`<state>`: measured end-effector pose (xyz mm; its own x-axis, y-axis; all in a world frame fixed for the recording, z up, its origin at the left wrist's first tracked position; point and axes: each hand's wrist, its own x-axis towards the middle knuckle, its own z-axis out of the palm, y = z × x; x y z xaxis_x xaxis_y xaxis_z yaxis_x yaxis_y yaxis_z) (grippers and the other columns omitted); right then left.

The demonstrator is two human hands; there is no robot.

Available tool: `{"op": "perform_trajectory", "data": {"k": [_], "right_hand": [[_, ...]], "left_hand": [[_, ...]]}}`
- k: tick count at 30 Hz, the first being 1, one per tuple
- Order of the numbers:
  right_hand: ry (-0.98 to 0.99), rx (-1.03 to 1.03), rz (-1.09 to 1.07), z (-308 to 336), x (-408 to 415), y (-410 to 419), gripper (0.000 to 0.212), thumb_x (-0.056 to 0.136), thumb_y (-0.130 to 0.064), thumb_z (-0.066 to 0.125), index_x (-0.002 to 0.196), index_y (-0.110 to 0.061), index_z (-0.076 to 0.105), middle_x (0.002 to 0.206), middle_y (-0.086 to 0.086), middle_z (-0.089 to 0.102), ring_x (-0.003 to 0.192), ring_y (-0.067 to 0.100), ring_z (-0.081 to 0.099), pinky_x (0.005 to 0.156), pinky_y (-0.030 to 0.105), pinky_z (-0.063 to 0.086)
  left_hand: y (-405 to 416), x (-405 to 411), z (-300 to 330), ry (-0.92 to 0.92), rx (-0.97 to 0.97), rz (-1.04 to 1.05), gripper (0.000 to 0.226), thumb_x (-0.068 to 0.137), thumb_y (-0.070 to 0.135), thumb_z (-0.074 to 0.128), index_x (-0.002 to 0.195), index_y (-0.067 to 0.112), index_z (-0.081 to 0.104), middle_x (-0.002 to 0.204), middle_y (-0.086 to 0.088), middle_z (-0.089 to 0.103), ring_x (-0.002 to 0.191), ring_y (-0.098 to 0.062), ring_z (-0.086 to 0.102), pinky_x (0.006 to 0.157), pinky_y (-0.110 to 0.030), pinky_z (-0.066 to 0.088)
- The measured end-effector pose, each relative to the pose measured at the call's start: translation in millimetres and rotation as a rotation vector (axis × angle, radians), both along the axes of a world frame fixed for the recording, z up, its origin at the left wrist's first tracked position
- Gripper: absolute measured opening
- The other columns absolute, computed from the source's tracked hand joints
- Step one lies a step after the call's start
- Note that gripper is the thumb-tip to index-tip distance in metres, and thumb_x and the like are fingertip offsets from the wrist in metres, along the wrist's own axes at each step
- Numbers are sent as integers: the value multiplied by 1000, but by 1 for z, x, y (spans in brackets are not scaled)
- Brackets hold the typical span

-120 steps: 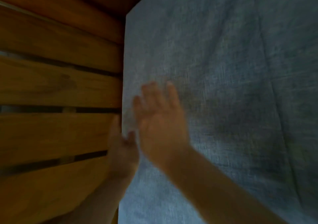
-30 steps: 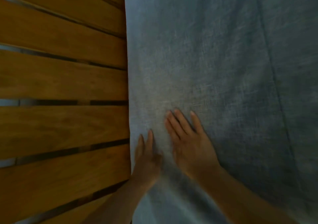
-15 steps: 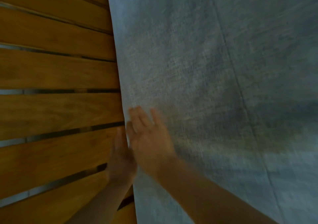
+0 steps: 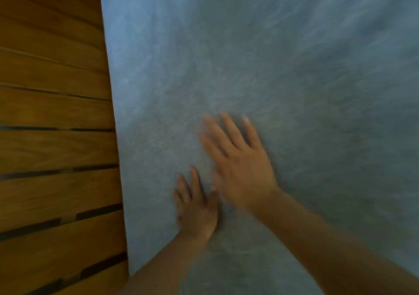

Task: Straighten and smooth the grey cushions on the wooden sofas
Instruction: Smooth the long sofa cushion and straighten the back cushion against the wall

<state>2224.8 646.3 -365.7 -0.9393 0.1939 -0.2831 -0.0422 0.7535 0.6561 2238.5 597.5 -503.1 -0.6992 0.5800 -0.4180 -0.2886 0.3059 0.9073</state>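
dim, warm light | motion blur throughout | soft focus | corners darker

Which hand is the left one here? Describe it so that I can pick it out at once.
The grey cushion fills the right of the frame, beside the wooden slats. Two hands lie flat on it near the bottom. The left hand is the lower, darker one nearer the slats; the right hand reaches further up.

Grey-blue, finely woven cushion (image 4: 260, 67) under both palms; warm orange-brown wooden slats (image 4: 54, 147) with dark gaps left of them
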Motion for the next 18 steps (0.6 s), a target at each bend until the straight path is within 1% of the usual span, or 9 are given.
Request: {"op": "perform_trajectory", "data": {"k": [2, 3, 6, 8, 11, 12, 14, 16, 18], "right_hand": [[-185, 76, -87, 31, 12, 12, 66, 83, -42, 26, 138, -17, 52, 152, 9, 37, 143, 29, 28, 112, 51, 0], [-183, 42, -81, 41, 9, 13, 63, 87, -41, 26, 141, -17, 48, 154, 8, 33, 144, 28, 23, 113, 49, -2], [210, -30, 141, 84, -15, -18, 48, 88, -37, 43, 128, -16, 60, 142, 10, 50, 137, 27, 37, 115, 48, 15], [397, -52, 229, 121, -8, -6, 52, 84, -31, 51, 134, -15, 55, 143, 9, 49, 137, 27, 37, 114, 49, 15], [116, 190, -45, 160, 25, 38, 62, 92, -39, 47, 149, -18, 33, 157, 6, 26, 146, 27, 17, 116, 52, 0], [54, 198, -162, 165, 30, 48, 60, 96, -40, 34, 151, -17, 28, 159, 6, 19, 147, 26, 10, 116, 51, -5], [154, 141, -176, 176, 25, 33, 63, 89, -30, 17, 144, -12, 42, 154, 11, 32, 145, 29, 20, 117, 49, 1], [419, 155, 20, 195, 21, 11, 60, 82, -26, 25, 130, -9, 57, 144, 15, 46, 138, 31, 35, 115, 49, 9], [547, 147, 106, 213, 51, 11, 55, 85, -25, 38, 135, -9, 53, 148, 12, 42, 140, 29, 31, 114, 51, 11]], "left_hand": [[12, -1, 15, 19, -81, -160, 87, 83, 64, 19, 153, 17, -3, 159, -17, -3, 147, -31, 1, 117, -38, 6], [15, -9, 21, 21, -37, -40, 90, 81, 65, 25, 153, 14, 8, 158, -19, 11, 145, -34, 14, 117, -43, 15], [10, -15, 67, 112, 150, 339, 66, 95, 35, 55, 151, 18, 23, 151, -11, 35, 133, -31, 41, 106, -49, 33], [17, -1, 113, 174, 172, 171, 70, 96, 42, 41, 152, 15, 8, 158, -4, 15, 141, -21, 25, 111, -40, 25], [27, 16, 142, 325, 80, -203, 93, 67, 77, 6, 142, 31, -22, 159, 5, -17, 146, -14, -6, 116, -42, 11], [25, 10, 146, 316, 33, -230, 94, 71, 80, 11, 146, 32, -20, 159, 5, -16, 147, -14, -6, 116, -46, 11], [12, 5, 159, 301, 41, -76, 86, 83, 73, 19, 153, 26, 2, 161, 3, 1, 147, -14, 5, 114, -50, 10], [-4, 18, 191, 314, 182, 202, 87, 76, 69, 14, 152, 25, 16, 158, 1, 19, 145, -15, 15, 113, -49, 9], [-2, 44, 216, 361, 298, 193, 78, 80, 61, 22, 151, 28, 16, 157, 1, 23, 142, -15, 19, 109, -57, 15]]}}
